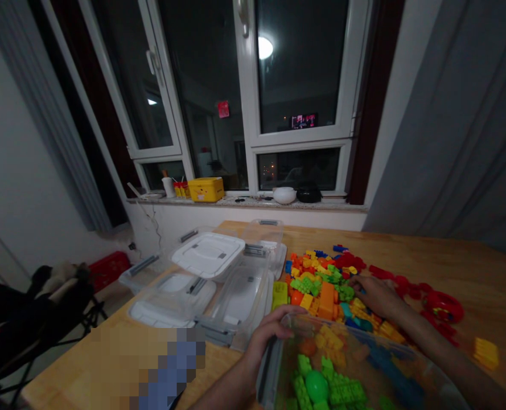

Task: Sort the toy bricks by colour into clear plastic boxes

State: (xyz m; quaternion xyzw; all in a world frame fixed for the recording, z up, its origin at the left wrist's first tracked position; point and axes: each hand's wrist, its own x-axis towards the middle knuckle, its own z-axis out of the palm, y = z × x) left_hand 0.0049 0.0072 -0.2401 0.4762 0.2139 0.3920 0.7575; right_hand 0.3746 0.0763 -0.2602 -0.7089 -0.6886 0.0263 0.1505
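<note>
Head view: a transparent bin (285, 360) holds green blocks (346, 390).

Bins (253, 285) block tabletop (449, 250) left; far right is passable.

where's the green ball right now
The green ball is low in the head view, right of centre, inside the clear bin beside green blocks.

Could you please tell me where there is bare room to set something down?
The widest bare patch of table lies right of the red ring, behind the lone yellow brick. A thin strip runs between the loose bricks and back wall. Crowded: mid-table with bricks, leftward with clear boxes.
</note>
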